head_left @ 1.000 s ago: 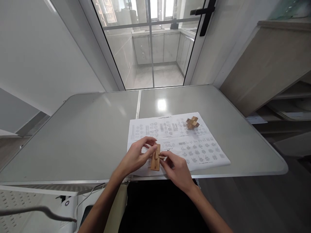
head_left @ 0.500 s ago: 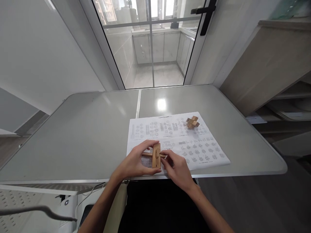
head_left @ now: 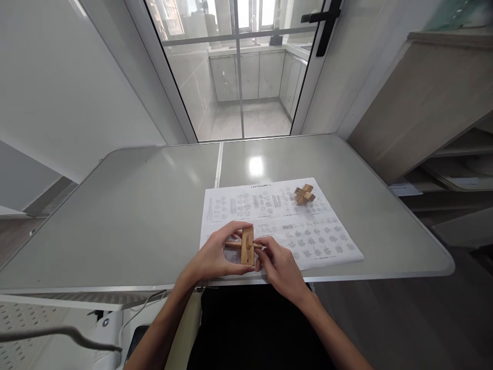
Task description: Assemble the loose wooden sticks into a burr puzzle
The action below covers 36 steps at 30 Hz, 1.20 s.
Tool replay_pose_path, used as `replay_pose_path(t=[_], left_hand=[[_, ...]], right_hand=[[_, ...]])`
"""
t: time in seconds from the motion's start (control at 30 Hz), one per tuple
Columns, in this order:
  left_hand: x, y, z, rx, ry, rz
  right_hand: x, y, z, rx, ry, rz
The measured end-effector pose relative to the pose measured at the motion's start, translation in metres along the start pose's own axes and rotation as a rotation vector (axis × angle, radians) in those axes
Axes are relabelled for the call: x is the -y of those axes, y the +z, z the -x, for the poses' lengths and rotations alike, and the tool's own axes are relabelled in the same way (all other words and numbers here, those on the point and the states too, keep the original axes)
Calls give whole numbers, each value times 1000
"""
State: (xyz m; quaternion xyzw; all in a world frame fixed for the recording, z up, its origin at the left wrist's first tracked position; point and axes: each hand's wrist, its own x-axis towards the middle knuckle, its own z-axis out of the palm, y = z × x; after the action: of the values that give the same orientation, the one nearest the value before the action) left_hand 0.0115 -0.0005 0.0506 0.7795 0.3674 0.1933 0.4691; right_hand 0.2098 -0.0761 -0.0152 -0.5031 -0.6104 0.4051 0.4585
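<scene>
Left hand (head_left: 213, 254) spans the block (head_left: 247, 254) end to end, lower centre of frame; right hand (head_left: 283, 264) pinches the peg (head_left: 233, 244) crossing it. I note the left grip has shifted from the block's upper part, steadying it, I judge.

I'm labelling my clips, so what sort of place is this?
Probably a room in a home: a glass door shows what looks like a kitchen with pale cabinets beyond, and a table stands near a wooden shelf unit.
</scene>
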Motion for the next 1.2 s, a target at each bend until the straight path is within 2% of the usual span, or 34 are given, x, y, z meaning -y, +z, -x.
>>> replay_pose_path(t=[0.6,0.83,1.2], left_hand=[[12,11,5,-66,-69,102],[11,11,9,-80,-65,78],[9,17,12,-83,-150,206]], right_hand=[[-3,-1,3,9,-4,-4],[0,-3,2,21,-13,15],[2,-4,3,3,-28,20]])
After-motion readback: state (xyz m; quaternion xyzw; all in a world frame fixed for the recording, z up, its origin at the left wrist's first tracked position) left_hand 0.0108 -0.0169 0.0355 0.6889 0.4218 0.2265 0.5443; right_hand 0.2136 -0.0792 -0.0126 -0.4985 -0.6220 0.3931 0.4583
